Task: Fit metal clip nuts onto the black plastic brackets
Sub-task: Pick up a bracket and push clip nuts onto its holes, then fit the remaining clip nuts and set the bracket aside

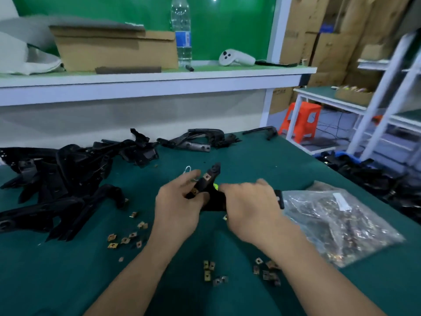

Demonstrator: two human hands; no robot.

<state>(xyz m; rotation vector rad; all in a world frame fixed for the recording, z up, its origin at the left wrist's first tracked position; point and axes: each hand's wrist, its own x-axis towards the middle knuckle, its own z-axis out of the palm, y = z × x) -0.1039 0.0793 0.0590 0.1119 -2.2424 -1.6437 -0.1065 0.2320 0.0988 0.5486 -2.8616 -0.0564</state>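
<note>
Fingers (pixel 190 174) of left hand (pixel 177 208) and right hand (pixel 248 206) curled round one black bracket (pixel 210 176), long end pointing up and away. Loose clip nuts (pixel 208 269) lying just this side of both hands.

Bare forearms reach forward, left hand (pixel 180 208) and right hand (pixel 248 207) close together, fingers curled.

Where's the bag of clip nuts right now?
In the head view the bag lies on the right side of the table, just right of the right hand, which holds a bracket together with the left hand.
</note>
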